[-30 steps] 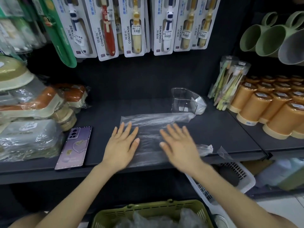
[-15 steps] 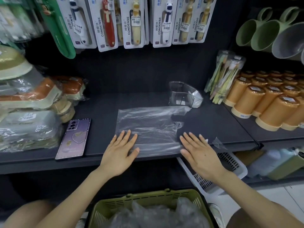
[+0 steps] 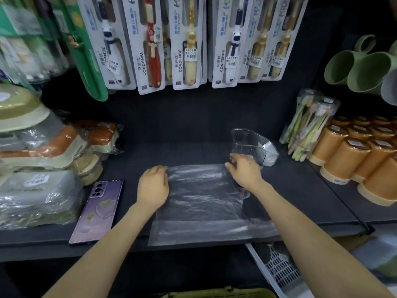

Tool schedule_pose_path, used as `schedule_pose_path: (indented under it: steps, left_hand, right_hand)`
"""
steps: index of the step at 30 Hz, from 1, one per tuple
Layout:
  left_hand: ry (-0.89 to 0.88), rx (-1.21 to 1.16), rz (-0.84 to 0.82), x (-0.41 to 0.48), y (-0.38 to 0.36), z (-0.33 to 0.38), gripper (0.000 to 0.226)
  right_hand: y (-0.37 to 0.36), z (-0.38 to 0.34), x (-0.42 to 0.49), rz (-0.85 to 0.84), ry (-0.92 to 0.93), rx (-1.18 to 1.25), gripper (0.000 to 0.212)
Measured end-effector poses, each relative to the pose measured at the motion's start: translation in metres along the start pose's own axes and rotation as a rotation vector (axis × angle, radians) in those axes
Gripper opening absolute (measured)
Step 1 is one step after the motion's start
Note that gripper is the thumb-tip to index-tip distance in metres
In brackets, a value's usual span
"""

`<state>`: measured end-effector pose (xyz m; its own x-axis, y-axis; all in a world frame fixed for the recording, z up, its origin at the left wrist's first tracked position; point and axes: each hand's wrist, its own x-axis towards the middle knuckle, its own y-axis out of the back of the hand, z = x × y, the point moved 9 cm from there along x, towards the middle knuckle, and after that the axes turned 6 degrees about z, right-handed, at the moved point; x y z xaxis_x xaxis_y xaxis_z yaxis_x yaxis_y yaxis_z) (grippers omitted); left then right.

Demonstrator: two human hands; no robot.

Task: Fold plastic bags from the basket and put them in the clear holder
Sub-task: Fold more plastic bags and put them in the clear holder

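Clear bag (image 3: 204, 201) spread flat on the dark shelf (image 3: 300, 190), its near edge overhanging the shelf front. Left hand (image 3: 153, 186): fingers curled, pinching the bag's far left corner. Right hand (image 3: 245, 171): fingers curled, pinching the far right corner. Holder (image 3: 249, 145) stands just beyond the right fingers. Phone (image 3: 97, 209) lies left of the left fingers.
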<state>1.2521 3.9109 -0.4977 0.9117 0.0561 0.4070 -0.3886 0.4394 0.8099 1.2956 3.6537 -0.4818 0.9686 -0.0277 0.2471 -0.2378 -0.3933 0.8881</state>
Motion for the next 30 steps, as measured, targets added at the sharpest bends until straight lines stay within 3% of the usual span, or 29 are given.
schedule_pose_path:
  steps: [2, 4, 8, 12, 14, 19, 23, 27, 30]
  left_hand:
    - [0.042, 0.029, -0.017, 0.009, -0.012, -0.01, 0.029]
    - [0.047, 0.058, -0.012, 0.017, -0.017, -0.014, 0.033]
    - [-0.217, 0.161, -0.007, 0.013, -0.021, 0.011, 0.043]
    - [-0.19, 0.25, -0.271, 0.001, -0.041, 0.009, 0.087]
    - [-0.156, 0.292, -0.318, 0.002, -0.047, 0.002, 0.094]
    - [-0.106, 0.338, -0.391, 0.001, -0.052, -0.002, 0.066]
    - [-0.099, 0.312, -0.408, 0.001, -0.052, -0.002, 0.096]
    - [-0.096, 0.307, -0.407, 0.002, -0.05, -0.001, 0.102]
    - [-0.122, 0.298, -0.359, 0.004, -0.044, 0.001, 0.099]
  right_hand:
    - [-0.003, 0.008, 0.01, 0.004, -0.011, -0.024, 0.025]
    - [-0.006, 0.019, 0.014, -0.014, -0.05, 0.121, 0.009]
    - [-0.007, 0.032, 0.012, -0.109, -0.095, 0.43, 0.018]
    - [-0.005, 0.038, 0.008, -0.205, -0.105, 0.537, 0.013]
    - [-0.005, 0.047, 0.006, -0.242, -0.138, 0.557, 0.01]
    - [0.004, 0.083, 0.006, -0.202, -0.225, 0.487, 0.012]
    - [0.003, 0.099, 0.004, -0.206, -0.264, 0.465, 0.012]
    - [0.015, 0.091, 0.001, -0.119, -0.258, 0.478, 0.008]
    - [0.039, 0.077, -0.005, -0.032, -0.211, 0.189, 0.009]
